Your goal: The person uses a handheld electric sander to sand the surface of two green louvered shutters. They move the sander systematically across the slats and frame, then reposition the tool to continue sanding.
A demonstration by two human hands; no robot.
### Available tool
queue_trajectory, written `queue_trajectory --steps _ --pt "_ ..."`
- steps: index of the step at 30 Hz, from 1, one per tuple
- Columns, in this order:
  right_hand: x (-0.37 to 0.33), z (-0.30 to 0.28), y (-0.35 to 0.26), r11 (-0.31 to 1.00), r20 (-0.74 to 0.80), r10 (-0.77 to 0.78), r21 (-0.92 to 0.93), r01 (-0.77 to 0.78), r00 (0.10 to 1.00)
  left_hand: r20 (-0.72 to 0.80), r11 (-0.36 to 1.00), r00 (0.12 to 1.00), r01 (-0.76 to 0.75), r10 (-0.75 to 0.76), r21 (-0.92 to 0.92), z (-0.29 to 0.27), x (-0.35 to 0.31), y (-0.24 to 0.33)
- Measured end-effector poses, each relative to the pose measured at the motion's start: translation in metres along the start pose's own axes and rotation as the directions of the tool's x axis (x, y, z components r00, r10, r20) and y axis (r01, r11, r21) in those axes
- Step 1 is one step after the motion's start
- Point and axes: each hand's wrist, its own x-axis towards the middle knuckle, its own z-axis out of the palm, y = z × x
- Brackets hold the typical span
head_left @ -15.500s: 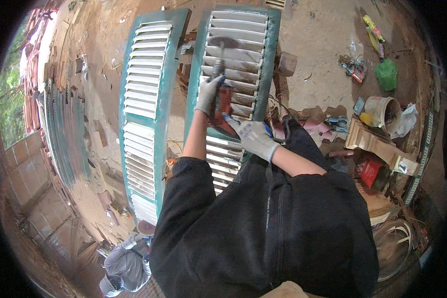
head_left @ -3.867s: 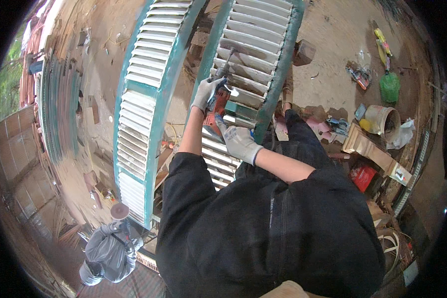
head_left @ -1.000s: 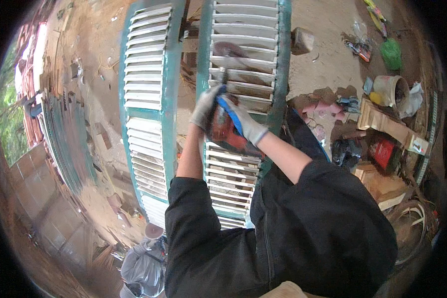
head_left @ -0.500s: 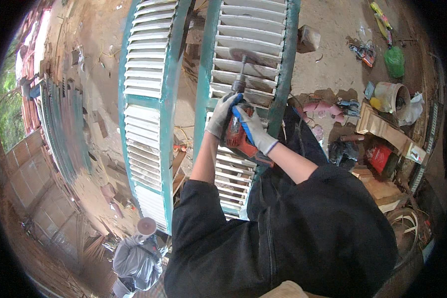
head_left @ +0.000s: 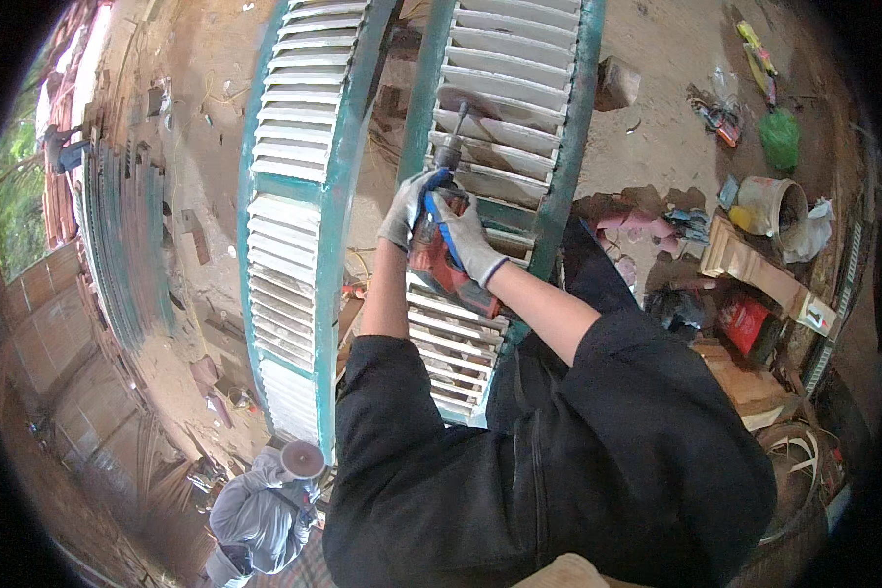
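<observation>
Both my gloved hands are closed around a red and black power drill, which carries a round sanding disc on a long shaft. My left hand, in a grey and blue glove, wraps the front of the body by the chuck. Behind it, my right hand grips the drill's rear part; the trigger is hidden. The disc, slightly blurred, is over the white slats of a teal-framed louvered shutter, near its left stile; I cannot tell whether it touches. A second such shutter stands to the left.
Another person in a grey jacket is at the lower left, next to another round disc. Teal boards lean at the far left. To the right are a bucket, a green bag, wood pieces and a red packet.
My hands and the drill have shifted left across the slats, toward the shutter's left stile. The view has moved slightly, and the other person's disc sits a little further right.
</observation>
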Motion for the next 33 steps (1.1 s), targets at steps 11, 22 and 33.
queue_trajectory --steps 11,22,33 --pt "0.008 -0.015 0.007 0.997 0.07 0.083 -0.001 -0.084 0.994 -0.197 0.957 0.959 0.151 -0.202 -0.247 0.012 -0.006 -0.003" --pt "-0.012 -0.161 -0.016 0.918 0.099 0.378 0.089 -0.387 0.92 -0.252 0.978 0.949 0.204 -0.189 0.033 0.143 -0.027 0.015" --pt "-0.023 -0.168 -0.027 0.901 -0.039 0.433 0.009 -0.433 0.901 -0.356 0.948 0.894 0.313 -0.271 0.065 0.17 -0.035 0.019"
